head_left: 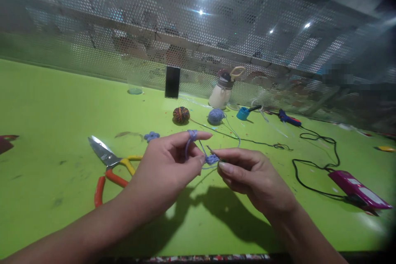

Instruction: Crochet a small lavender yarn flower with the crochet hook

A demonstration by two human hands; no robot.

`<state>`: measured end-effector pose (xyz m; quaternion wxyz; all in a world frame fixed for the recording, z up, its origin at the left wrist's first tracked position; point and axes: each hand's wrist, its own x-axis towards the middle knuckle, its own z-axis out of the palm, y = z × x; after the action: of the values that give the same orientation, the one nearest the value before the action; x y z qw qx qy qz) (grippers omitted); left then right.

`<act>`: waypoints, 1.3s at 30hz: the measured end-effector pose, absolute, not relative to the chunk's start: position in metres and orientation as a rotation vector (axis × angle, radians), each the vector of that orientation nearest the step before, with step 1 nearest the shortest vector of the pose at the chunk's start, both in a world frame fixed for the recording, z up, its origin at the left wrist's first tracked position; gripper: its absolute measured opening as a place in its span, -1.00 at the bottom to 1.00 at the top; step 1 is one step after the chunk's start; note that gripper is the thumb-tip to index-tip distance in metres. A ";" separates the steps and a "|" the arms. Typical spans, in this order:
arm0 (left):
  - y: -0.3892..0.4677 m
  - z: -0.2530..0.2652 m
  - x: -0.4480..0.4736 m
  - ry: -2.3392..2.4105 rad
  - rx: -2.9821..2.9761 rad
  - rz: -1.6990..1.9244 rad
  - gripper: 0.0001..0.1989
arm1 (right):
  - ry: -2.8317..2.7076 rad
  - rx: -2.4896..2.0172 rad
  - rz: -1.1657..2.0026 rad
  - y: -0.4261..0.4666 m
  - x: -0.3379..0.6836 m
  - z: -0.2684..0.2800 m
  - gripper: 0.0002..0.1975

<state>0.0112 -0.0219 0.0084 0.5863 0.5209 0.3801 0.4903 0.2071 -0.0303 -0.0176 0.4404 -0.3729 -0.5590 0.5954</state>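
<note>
My left hand (pixel 173 165) has blue-purple yarn wound round its raised index finger. Its thumb and another finger pinch the edge of a small crocheted piece (pixel 212 159) of the same yarn. Between the thumb and index finger of my right hand (pixel 247 169) is a thin crochet hook (pixel 210 148), its tip pointing up and left beside the piece. A strand runs from the finger down to the work. Behind the hands lies the blue-purple yarn ball (pixel 215 116), with its loose strand trailing toward them. A small crocheted flower-like piece (pixel 152 136) lies behind my left hand.
Scissors (pixel 108 161) with orange and yellow handles lie open left of my hands. A multicoloured yarn ball (pixel 181 115), a phone (pixel 172 82), a bottle (pixel 221 93) and a blue holder (pixel 243 113) stand farther back. At right are a glue gun (pixel 289 118) and a magenta device (pixel 359 189) with black cord.
</note>
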 end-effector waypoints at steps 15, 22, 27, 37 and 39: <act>-0.020 0.006 0.012 0.822 1.190 1.146 -0.70 | -1.402 -0.941 1.418 -0.031 0.204 -0.019 -0.78; -0.021 0.004 0.012 0.842 1.216 1.139 -0.69 | -1.372 -0.938 1.446 -0.031 0.202 -0.017 -0.79; -0.017 0.003 0.009 0.823 1.227 1.094 -0.69 | -1.339 -0.935 1.496 -0.031 0.201 -0.016 -0.78; -0.011 0.001 0.008 0.845 1.229 1.025 -0.62 | -1.281 -0.935 1.560 -0.031 0.201 -0.014 -0.73; -0.011 0.001 0.008 0.848 1.247 1.016 -0.60 | -1.297 -0.954 1.544 -0.030 0.201 -0.015 -0.72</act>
<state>0.0080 -0.0109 0.0009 0.6144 0.5412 0.3679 0.4408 0.2009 -0.0301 -0.0150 0.4398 -0.3839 -0.5222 0.6217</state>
